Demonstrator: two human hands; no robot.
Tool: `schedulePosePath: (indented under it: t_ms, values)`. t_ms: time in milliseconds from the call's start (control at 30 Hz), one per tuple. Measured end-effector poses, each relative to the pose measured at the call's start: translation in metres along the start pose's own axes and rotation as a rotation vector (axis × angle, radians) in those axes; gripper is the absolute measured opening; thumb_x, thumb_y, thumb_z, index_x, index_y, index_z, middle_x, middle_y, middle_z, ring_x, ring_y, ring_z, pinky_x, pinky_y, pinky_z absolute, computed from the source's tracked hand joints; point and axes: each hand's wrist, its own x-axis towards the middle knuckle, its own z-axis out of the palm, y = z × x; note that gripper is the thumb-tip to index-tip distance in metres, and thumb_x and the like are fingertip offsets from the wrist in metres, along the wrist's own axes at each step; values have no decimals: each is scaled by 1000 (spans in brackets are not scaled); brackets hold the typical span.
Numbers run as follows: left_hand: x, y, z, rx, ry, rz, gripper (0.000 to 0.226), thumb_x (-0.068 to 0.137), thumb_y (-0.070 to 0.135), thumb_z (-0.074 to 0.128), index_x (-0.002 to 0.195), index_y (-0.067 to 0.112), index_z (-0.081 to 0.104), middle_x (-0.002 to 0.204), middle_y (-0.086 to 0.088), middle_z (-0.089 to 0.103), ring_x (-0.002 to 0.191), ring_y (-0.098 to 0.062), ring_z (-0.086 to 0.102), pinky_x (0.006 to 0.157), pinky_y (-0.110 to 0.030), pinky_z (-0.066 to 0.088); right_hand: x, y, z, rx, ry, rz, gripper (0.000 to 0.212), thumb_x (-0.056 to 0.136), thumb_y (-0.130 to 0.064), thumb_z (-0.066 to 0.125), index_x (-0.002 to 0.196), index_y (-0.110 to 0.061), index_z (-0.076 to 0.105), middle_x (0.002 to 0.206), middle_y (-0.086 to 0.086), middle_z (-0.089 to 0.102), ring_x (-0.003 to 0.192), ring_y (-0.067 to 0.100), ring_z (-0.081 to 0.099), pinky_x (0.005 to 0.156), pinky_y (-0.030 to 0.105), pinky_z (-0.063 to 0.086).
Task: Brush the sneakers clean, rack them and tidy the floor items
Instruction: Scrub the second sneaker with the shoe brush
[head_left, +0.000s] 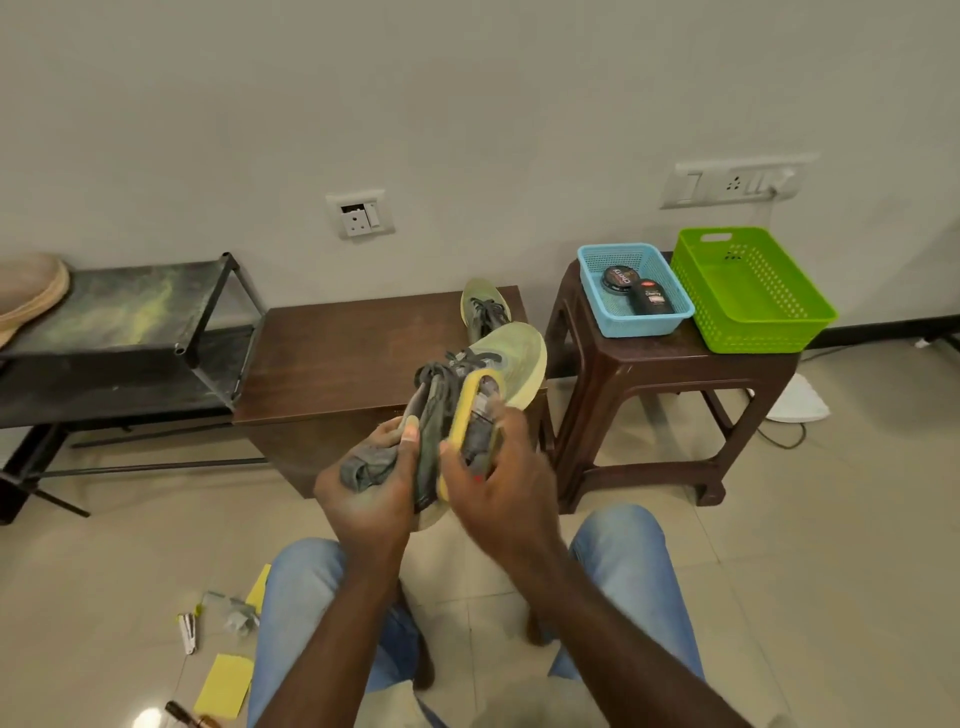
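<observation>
A green sneaker (511, 358) is held up between both hands: its grey heel end is gripped in the curled fingers of the left hand (371, 493), and what seems to be a yellow-rimmed brush (470, 415) is clasped against it by the right hand (501, 473). The second sneaker (483, 306) is laid on the brown worktop (337, 353) just beyond the hands, and yellow sheets (224, 686) are scattered on the floor (831, 519) below the left hand.

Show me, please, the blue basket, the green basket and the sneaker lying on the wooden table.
blue basket (644, 323), head view, on its front wall.
green basket (769, 332), head view, on its front wall.
sneaker on the table (479, 297), head view, on its toe.
</observation>
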Motion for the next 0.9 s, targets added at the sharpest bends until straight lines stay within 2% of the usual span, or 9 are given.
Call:
schedulePosePath:
  t_ms: [67,167,333,400,500,600,667,767,900]
  values:
    - [-3,2,0,26,-39,79,14,84,11,78,83,24,75,84,19,76,84,-7,74,86,-43,59,28,10,-15,-52,101,82,54,88,-37,64,133,-15,44,98,0,69,71,-5,63,58,5,40]
    - [-7,0,-1,45,-75,128,5,84,28,77,88,25,77,88,7,78,88,-19,76,86,-54,59,61,23,-32,-59,194,230,53,87,-39,64,130,-14,45,108,7,68,97,26,66,72,22,39]
    - [-9,-7,1,50,-42,95,19,82,35,77,91,18,79,94,-5,78,92,-24,76,85,-57,58,8,2,-7,-1,83,105,50,87,-36,65,127,-15,43,101,-4,65,79,2,63,57,2,43]
    - [-8,-8,1,23,-27,44,15,82,33,80,90,19,79,93,0,79,93,-24,76,87,-57,58,-15,-2,3,28,22,46,51,87,-36,66,128,-17,41,99,-10,64,74,-7,61,60,3,46]
    - [-8,-1,0,37,-23,50,5,82,29,80,85,29,76,85,13,77,88,-16,76,86,-45,60,11,8,-10,-14,93,82,47,87,-35,66,125,-15,46,97,-2,68,76,4,65,54,0,38]
    - [-12,3,2,22,-13,49,14,81,24,82,82,35,75,81,15,76,87,-14,75,84,-40,59,42,18,-27,-120,182,164,51,88,-38,63,131,-16,47,101,3,69,91,22,66,67,19,40]
    - [-12,2,4,26,3,24,28,83,11,81,79,39,74,80,18,76,85,-9,75,82,-33,58,33,12,-23,-113,182,102,50,88,-36,63,133,-19,48,86,-6,65,85,14,67,67,19,41]
    - [-7,-1,5,37,21,-52,16,83,13,80,80,29,75,80,18,76,85,-9,75,84,-34,59,-14,9,0,8,81,-30,51,86,-37,63,133,-20,50,83,-12,65,69,-8,62,59,6,43]
    - [-5,-5,-3,55,32,-77,14,85,12,79,81,25,76,81,17,76,83,-8,75,85,-36,59,-44,15,11,7,-31,-128,56,85,-46,57,136,-23,48,86,-6,70,71,3,67,59,17,54]
